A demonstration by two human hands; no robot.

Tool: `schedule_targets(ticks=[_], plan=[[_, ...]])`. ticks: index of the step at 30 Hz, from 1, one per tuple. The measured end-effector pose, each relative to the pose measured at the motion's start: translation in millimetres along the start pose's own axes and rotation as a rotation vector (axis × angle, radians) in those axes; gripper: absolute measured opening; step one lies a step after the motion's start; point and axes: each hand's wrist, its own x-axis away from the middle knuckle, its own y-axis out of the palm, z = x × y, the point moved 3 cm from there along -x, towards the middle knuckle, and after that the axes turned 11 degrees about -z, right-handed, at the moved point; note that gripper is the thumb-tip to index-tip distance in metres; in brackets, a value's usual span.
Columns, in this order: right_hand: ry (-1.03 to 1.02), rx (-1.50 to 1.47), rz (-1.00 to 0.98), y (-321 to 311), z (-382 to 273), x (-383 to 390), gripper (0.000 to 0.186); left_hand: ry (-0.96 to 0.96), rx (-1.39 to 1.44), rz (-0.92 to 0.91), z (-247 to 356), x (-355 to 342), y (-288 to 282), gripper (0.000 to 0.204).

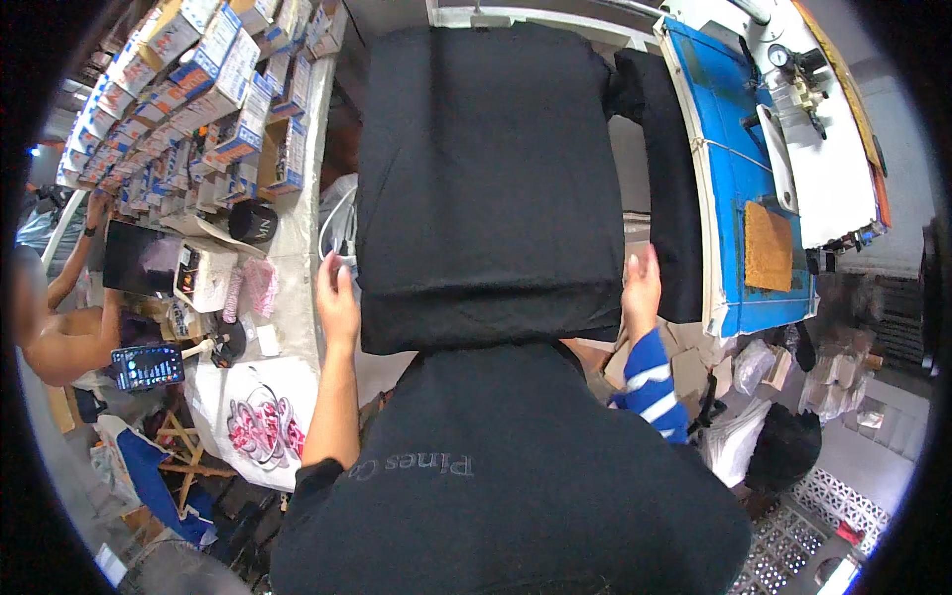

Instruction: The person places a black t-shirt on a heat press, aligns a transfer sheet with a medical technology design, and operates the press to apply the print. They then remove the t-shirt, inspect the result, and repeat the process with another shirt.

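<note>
A black garment (491,178) lies spread flat over a broad board in front of me, its near edge hanging loosely by my body. A long, sleeve-like strip of the same black cloth (674,188) runs down the right side. At the garment's near left edge is my left hand (339,305), fingers stretched forward and apart. My right hand (643,290) is upright at the opposite edge, fingers extended, with a blue-and-white striped cover on that forearm. Neither hand shows a grip on the cloth, though the fingers' far sides are partly hidden.
Stacked small cartons (213,89) crowd the left table, near a black cup (253,222) and a mounted phone (148,367). Another person (74,342) is at far left. On the right stand a blue-topped frame (729,198) with a brown pad (769,248) and a pressure gauge (779,57).
</note>
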Motion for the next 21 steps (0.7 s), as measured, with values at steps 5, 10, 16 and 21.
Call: schedule_targets(ticks=[5, 10, 16, 21], plan=[[0.375, -0.154, -0.465, -1, 20, -41, 0.031, -0.393, 0.367, -0.530, -39, -36, -16, 0.044], [0.464, -0.411, -0.492, -15, 5, -20, 0.019, -0.331, 0.500, -0.426, -33, -14, -33, 0.017], [0.483, -0.583, -0.420, -24, 12, -15, 0.018, -0.453, 0.536, -0.334, -54, -9, -36, 0.018], [0.438, -0.554, -0.304, -22, 20, -12, 0.018, -0.344, 0.594, -0.381, -33, -5, -29, 0.024]])
